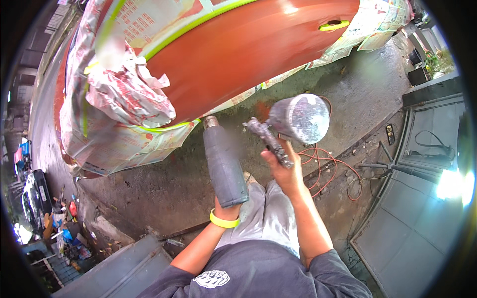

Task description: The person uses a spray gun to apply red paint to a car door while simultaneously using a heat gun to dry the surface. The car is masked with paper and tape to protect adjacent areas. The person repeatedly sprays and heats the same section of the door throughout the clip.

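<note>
My left hand (224, 208), with a yellow band on the wrist, grips a dark grey heat gun (223, 161) by its rear, nozzle pointing up toward the car. In my right hand (284, 171) is a metal spray gun (271, 141) with a large silvery cup (304, 118) on top. Both tools are held just below an orange-red car body panel (248, 49). Newspaper masking (124, 114) and yellow-green tape edge that panel; the paper bunches up at the left.
Wet concrete floor (164, 184) lies below. An orange hose (323, 164) coils on the ground to the right, near grey metal panels (417, 223). Clutter and tools sit at the far left (54, 218). A taped opening (334, 25) shows on the panel's upper right.
</note>
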Motion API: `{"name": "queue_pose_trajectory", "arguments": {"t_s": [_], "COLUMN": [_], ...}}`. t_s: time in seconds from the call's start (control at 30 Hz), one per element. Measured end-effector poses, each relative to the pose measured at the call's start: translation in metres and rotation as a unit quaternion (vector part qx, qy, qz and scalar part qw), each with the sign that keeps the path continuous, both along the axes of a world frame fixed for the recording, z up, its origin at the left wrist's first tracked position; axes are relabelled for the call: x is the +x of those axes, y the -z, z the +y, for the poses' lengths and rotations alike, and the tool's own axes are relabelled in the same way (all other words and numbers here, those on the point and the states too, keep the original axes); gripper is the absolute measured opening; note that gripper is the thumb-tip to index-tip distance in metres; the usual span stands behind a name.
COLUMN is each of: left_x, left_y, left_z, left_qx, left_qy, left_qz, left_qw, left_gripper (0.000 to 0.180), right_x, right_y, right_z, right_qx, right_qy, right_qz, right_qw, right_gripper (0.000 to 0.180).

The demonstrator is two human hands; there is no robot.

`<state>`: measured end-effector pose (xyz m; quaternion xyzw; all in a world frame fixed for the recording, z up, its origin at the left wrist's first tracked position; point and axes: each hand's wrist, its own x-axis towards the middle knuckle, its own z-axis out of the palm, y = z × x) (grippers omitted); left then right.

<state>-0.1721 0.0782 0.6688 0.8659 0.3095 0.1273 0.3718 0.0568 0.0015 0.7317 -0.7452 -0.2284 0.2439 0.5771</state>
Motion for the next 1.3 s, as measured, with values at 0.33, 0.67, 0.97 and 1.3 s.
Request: {"name": "queue_pose_trajectory", "arguments": {"t_s": [0.33,0.67,0.97,1.3], "left_x": [-0.002,-0.009,-0.058,-0.042], "left_y": [0.054,0.082,0.152,0.224], "left_z": [0.022,0.025,0.003,-0.022], "left_qx": [0.14,0.096,-0.131,-0.236], "left_qy": [0.098,0.072,-0.038,-0.052], "left_qz": [0.026,-0.021,0.005,-0.055], "left_qw": [0.985,0.993,0.991,0.969], "left_gripper": [0.023,0.022,0.025,0.028], "right_x": [0.025,0.029,-0.004,0.052], "right_y": [0.05,0.077,0.131,0.181], "right_z": [0.034,0.006,0.041,0.007], "right_qx": [-0.005,-0.019,0.009,-0.033], "right_qy": [0.03,0.166,-0.102,0.059], "right_qz": [-0.054,-0.003,-0.111,0.0], "right_qw": [0.998,0.986,0.989,0.998], "right_gripper": [0.047,0.035,0.049,0.038]}}
